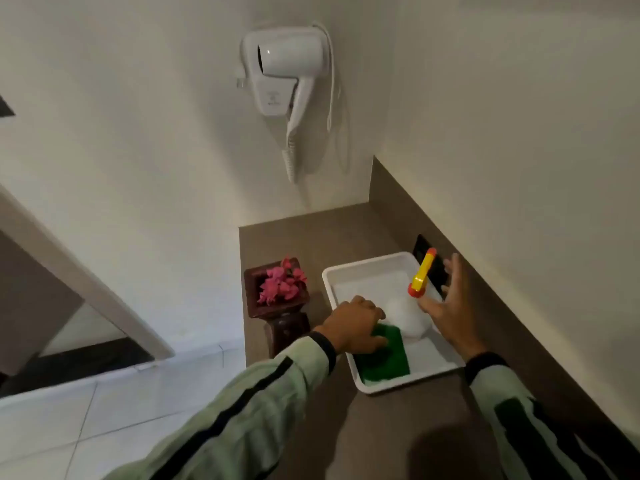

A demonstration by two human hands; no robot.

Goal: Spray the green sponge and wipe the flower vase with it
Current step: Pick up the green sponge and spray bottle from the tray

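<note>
Green sponge flat in white tray | left hand on it

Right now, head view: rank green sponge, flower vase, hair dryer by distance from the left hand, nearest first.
1. green sponge: in the white tray, directly under the left hand, whose fingers rest on it.
2. flower vase: on the counter just left of the tray, beside the hand.
3. hair dryer: mounted high on the wall, far beyond both.
</note>
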